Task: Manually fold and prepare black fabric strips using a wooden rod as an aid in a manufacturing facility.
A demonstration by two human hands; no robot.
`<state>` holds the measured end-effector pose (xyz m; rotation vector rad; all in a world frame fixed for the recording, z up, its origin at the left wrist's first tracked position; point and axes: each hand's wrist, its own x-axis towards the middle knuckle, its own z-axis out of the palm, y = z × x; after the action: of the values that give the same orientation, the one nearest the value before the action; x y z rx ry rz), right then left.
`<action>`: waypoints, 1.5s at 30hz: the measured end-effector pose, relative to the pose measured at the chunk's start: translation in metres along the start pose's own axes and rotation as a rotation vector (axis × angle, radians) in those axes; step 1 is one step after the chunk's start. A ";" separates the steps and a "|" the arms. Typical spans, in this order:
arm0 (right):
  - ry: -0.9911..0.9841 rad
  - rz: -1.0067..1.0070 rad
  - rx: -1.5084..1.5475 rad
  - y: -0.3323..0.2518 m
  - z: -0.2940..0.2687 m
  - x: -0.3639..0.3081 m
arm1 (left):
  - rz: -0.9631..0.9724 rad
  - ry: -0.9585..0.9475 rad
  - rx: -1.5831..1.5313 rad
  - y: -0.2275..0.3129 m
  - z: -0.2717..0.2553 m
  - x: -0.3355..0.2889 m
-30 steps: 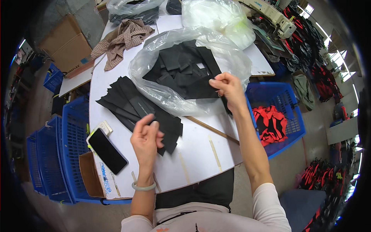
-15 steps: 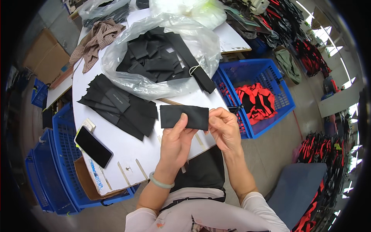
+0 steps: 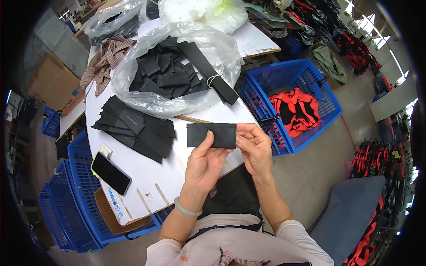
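Between my two hands, above the near edge of the table, is a small rectangular piece of black fabric, roughly level. My left hand grips it from below, the thumb lying on its front and the fingers behind. At its right end my right hand pinches the edge between thumb and fingers. A fanned stack of black fabric pieces lies on the table to the left. Farther back, an open clear plastic bag holds a heap of similar black pieces and a longer bundle tied with a pale band.
A phone lies at the white table's left edge. To the right stands a blue crate with red and black fabric inside. More blue crates are at the left. A checked cloth lies at the back left.
My right fingers have shifted on the right end of the fabric piece, the index finger now lying along its upper corner. The whole view has turned slightly.
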<state>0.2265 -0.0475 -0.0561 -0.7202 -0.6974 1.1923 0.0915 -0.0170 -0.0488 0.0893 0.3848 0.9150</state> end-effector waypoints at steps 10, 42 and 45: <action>0.049 -0.046 -0.582 -0.022 -0.007 -0.009 | 0.160 0.087 0.249 -0.027 -0.003 -0.003; -0.055 -0.715 -1.257 -0.042 0.015 -0.025 | 0.799 -0.055 1.319 -0.029 0.012 -0.024; -0.148 -0.733 -1.337 -0.039 0.017 -0.029 | 0.945 0.100 1.456 -0.034 0.003 -0.017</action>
<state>0.2290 -0.0815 -0.0177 -1.2824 -1.7306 -0.0420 0.1089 -0.0510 -0.0491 1.6758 1.0899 1.3786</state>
